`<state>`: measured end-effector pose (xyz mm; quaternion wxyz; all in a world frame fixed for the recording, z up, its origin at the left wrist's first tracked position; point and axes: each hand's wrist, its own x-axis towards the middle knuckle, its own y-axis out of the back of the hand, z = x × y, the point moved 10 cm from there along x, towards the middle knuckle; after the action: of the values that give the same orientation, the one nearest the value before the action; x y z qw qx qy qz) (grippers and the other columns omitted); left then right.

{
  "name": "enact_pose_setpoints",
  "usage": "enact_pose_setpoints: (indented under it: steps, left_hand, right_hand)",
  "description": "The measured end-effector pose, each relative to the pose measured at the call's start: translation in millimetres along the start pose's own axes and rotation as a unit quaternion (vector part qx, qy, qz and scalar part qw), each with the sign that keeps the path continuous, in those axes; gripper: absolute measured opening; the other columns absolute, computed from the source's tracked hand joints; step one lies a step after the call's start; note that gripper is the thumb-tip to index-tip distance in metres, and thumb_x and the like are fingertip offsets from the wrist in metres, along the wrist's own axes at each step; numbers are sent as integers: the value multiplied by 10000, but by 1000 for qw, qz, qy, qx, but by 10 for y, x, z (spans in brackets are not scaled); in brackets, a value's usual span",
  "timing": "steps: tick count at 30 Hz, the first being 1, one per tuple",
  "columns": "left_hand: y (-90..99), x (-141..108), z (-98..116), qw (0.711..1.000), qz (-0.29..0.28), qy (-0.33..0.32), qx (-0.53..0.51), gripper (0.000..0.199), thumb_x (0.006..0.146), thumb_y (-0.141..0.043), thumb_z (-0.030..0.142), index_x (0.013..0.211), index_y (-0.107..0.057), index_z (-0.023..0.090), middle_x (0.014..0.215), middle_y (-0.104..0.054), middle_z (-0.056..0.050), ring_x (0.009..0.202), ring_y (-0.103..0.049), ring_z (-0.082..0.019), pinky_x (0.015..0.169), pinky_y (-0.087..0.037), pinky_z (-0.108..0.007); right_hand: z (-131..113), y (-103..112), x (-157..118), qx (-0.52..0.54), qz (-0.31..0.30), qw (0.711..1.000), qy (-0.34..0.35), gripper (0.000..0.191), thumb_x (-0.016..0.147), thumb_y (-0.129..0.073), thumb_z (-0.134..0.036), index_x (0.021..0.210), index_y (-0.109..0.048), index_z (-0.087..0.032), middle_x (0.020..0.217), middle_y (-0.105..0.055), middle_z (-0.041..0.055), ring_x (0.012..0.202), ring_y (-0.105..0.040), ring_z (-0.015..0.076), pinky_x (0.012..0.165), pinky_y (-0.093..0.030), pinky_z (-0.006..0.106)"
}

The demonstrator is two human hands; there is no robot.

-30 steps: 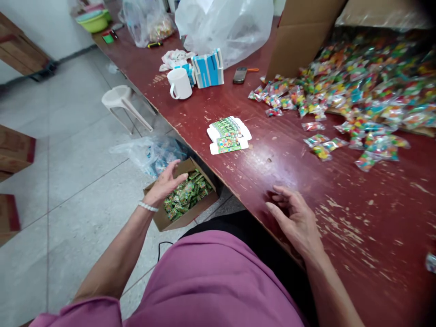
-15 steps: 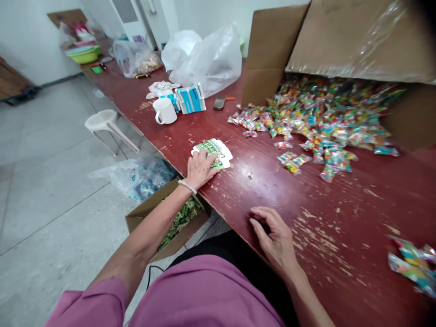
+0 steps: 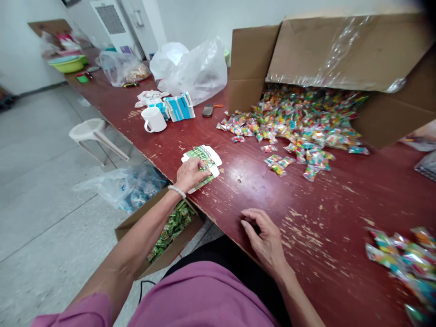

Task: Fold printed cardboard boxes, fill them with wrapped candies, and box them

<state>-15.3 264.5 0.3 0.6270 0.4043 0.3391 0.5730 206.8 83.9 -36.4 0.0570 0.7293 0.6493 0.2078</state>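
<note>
Pale walls close in a grey-floored room, and along them runs a long red table [image 3: 334,200], its paint scuffed down to bare patches. On it stands a white mug [image 3: 155,120], with a folded blue-and-white carton [image 3: 182,107] just to its right, as the worker sees it, and a phone [image 3: 208,110] a little further right. Beyond the mug sits a large, crumpled clear plastic bag [image 3: 206,72].

On the worker's side of the mug, somewhat right of it, lies a fanned stack of flat green-and-white cartons [image 3: 206,156]. The worker's left hand [image 3: 189,175] rests on that stack, fingers bent over it — I cannot tell whether they pinch a carton or merely press. White beads [image 3: 177,190] circle the wrist. The right hand [image 3: 264,236], nearer the worker than the mug and well to its right, is loosely curled and free, thumb and fingertips slightly apart.

Well right of the mug, a big cardboard box [image 3: 335,52] lies open amid a heap of bright wrapped sweets [image 3: 299,118]. Below the mug's side of the table, toward the worker, a floor box [image 3: 185,240] holds green packets [image 3: 177,222] — a bag of blue packets [image 3: 136,186] slumps beside it. Left of the mug, on the floor, is a white stool [image 3: 87,131].
</note>
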Motion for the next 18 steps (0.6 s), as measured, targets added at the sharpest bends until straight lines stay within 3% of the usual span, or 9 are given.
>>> enact_pose_setpoints:
  steps: [3,4,6,8,11,14,16,18]
  left_hand:
    - [-102,-318,205,990,-43,-7,-133,259,802,-699,413,752,-576,191,711,-603,15,688,-562,-151,644,-434,-268]
    - [-183,-457,296,971,-78,-3,-225,290,778,-724,424,731,-566,185,676,-583,26,637,-538,-131,606,-420,-251]
    - [-342,-749,476,907,-147,23,-394,337,710,-788,421,708,-557,177,647,-558,37,584,-502,-105,565,-397,-231]
    - [-464,-1007,616,847,-205,60,-487,335,678,-827,386,737,-580,168,667,-574,33,592,-512,-99,575,-409,-223]
    - [-624,-1339,873,748,-348,76,-560,367,684,-842,362,928,-659,159,836,-672,-29,713,-610,-140,682,-483,-262]
    - [-705,-1674,1140,630,-509,46,-585,471,681,-837,435,1021,-699,138,970,-720,-119,841,-685,-222,787,-516,-336]
    - [-745,-1809,1217,583,-551,39,-595,476,661,-836,478,962,-720,128,900,-733,-126,790,-704,-240,763,-527,-345]
    - [-795,-1849,1236,569,-544,41,-615,470,640,-847,469,945,-722,134,800,-723,-91,700,-700,-222,700,-532,-323]
  right_hand:
    - [136,-4,30,122,34,985,-120,347,880,-660,-385,1188,-632,-229,1049,-704,88,838,-662,200,761,-571,363]
    - [155,-34,42,174,42,972,-155,432,860,-685,-405,1246,-600,-230,1087,-707,89,877,-668,201,779,-572,359]
    - [112,-120,90,261,38,945,-191,470,847,-705,-430,1256,-598,-224,1132,-710,88,944,-669,204,831,-562,355]
    - [22,-155,151,299,32,933,-197,357,856,-697,-436,1126,-669,-204,1049,-732,68,902,-668,196,828,-550,333]
    - [-59,-108,188,303,27,930,-206,273,859,-694,-441,959,-703,-187,841,-721,26,690,-629,151,665,-532,275]
    - [-139,-125,160,314,-26,924,-216,280,859,-699,-450,954,-685,-187,739,-676,1,542,-552,107,501,-462,224]
    - [-209,-151,130,336,-59,915,-215,291,856,-705,-454,967,-670,-187,724,-660,-3,511,-539,94,457,-436,205]
    - [-266,-173,103,360,-76,905,-215,315,854,-708,-461,1004,-653,-189,652,-617,-28,445,-512,81,399,-400,186]
